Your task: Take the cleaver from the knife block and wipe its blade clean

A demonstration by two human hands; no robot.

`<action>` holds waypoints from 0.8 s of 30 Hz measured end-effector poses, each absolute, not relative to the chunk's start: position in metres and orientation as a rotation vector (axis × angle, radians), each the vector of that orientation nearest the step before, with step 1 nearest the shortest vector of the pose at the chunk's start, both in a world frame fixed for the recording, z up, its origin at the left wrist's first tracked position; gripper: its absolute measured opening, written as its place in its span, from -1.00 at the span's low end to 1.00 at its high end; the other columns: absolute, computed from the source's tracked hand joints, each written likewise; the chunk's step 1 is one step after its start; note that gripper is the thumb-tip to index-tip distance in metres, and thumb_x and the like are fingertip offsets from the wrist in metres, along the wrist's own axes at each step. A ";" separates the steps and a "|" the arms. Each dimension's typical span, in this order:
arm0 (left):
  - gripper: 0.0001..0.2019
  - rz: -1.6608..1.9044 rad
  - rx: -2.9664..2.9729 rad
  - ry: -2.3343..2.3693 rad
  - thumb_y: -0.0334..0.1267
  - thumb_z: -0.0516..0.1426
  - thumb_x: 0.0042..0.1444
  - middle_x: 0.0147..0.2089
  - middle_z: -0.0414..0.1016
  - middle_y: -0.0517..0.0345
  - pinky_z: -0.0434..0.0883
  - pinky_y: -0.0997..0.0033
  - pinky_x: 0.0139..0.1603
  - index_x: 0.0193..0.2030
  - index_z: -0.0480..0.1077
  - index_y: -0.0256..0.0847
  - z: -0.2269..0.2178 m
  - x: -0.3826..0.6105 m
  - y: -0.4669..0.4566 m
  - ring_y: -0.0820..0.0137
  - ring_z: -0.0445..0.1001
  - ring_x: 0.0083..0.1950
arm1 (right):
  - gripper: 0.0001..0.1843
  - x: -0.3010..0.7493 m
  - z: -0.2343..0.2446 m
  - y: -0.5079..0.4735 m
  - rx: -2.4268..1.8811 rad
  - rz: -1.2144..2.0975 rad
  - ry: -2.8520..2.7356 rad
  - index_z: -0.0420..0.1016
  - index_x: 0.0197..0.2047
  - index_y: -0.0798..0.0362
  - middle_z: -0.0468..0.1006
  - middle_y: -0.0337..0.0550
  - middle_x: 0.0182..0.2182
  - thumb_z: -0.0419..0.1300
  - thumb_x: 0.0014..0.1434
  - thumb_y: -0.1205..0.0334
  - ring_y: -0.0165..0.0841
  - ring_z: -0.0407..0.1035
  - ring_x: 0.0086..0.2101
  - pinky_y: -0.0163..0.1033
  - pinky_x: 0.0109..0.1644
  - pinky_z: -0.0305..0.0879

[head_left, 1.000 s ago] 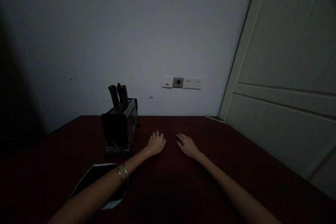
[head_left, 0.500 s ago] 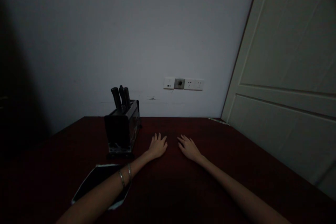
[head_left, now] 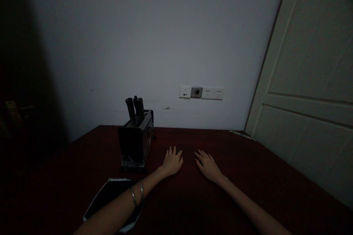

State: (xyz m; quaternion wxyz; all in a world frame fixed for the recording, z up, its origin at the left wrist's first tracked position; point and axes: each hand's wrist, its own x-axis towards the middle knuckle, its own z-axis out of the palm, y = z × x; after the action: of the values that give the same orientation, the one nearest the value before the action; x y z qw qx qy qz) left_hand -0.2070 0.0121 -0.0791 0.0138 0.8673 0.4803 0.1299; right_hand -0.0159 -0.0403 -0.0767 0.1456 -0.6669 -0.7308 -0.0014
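- Box [head_left: 134, 141] is set left of left hand [head_left: 173, 162], the nearer; long axis is aimed forward.
- Nothing is gripped; left hand and right hand [head_left: 209, 167] are spread.

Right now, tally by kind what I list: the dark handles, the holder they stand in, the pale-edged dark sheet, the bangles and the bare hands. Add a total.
Dark handles: 3
Holder: 1
Pale-edged dark sheet, partly hidden by the forearm: 1
Bangles: 2
Left hand and right hand: 2
Total: 9
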 end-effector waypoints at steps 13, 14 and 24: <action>-0.48 0.460 2.626 1.450 -0.10 -0.19 0.18 0.31 -0.02 -0.17 -0.04 -0.05 0.23 0.25 0.10 -0.21 -0.082 -0.208 0.012 -0.05 -0.13 0.32 | -0.47 -0.009 -0.090 -0.033 -1.875 -0.072 -2.102 0.25 0.18 0.08 0.17 0.01 0.20 -0.18 0.22 0.07 -0.20 0.02 0.19 0.01 0.23 -0.12; -0.48 0.459 2.618 1.450 -0.10 -0.19 0.18 0.32 -0.03 -0.15 -0.05 -0.05 0.23 0.25 0.10 -0.21 -0.081 -0.208 0.012 -0.05 -0.14 0.32 | -0.47 -0.009 -0.091 -0.033 -1.875 -0.080 -2.100 0.25 0.17 0.08 0.17 0.01 0.20 -0.17 0.22 0.08 -0.20 0.02 0.19 0.01 0.23 -0.11; -0.47 0.328 2.592 1.464 -0.15 -0.18 0.18 0.33 -0.13 -0.25 -0.05 -0.02 0.24 0.26 0.05 -0.30 -0.067 -0.207 0.005 -0.05 -0.21 0.33 | -0.47 -0.013 -0.087 -0.036 -1.898 -0.109 -2.090 0.26 0.17 0.09 0.19 0.01 0.19 -0.17 0.21 0.10 -0.19 0.03 0.19 0.02 0.22 -0.08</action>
State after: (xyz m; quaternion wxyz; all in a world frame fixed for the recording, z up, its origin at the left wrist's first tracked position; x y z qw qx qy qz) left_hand -0.2072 0.0047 -0.0668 0.0735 0.8631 0.4876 0.1091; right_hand -0.0130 -0.0360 -0.0869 0.1577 -0.6633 -0.7305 -0.0379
